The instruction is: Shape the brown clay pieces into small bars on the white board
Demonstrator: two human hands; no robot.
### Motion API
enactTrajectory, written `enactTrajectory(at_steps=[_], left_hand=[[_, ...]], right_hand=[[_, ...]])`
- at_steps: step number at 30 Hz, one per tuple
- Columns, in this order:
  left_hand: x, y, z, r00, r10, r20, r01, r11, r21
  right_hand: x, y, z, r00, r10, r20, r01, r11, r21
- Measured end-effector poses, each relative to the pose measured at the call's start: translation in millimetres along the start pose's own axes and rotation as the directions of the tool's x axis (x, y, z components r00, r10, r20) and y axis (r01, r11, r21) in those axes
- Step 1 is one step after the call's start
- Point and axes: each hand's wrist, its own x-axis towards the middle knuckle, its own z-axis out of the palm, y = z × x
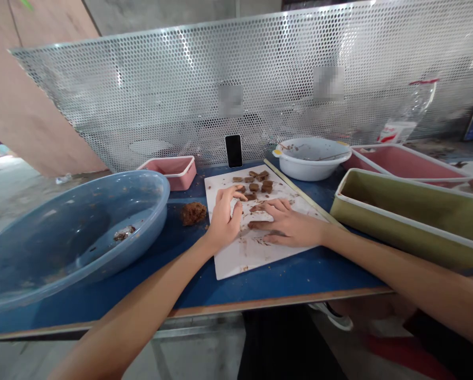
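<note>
A white board with brown smears and crumbs lies on the blue table. Several small brown blocks sit near its far end. My left hand is over the board's left side, fingers stretched forward and thumb apart, the fingertips close to the nearest blocks. Whether they touch one I cannot tell. My right hand lies low and palm down on the board, its brown-stained fingers spread, pointing left, with no object seen in them. Left of the board rests a rough brown lump.
A large blue basin stands left, a small pink box behind it. A phone leans on the perforated metal screen. To the right are a pale strip, a white basin, a green box and a pink tray.
</note>
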Motion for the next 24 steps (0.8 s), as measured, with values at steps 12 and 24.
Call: enactTrajectory(at_steps=[12, 24], left_hand=[[-0.3, 0.0, -0.2, 1.000, -0.001, 0.011, 0.001, 1.000, 0.002], [0.5, 1.7, -0.9, 1.000, 0.004, 0.011, -0.004, 1.000, 0.000]], right_hand=[[0.9, 2.7, -2.5, 0.999, 0.045, -0.013, -0.045, 0.999, 0.030], [1.1, 1.4, 0.0, 0.997, 0.070, 0.037, -0.071, 0.997, 0.039]])
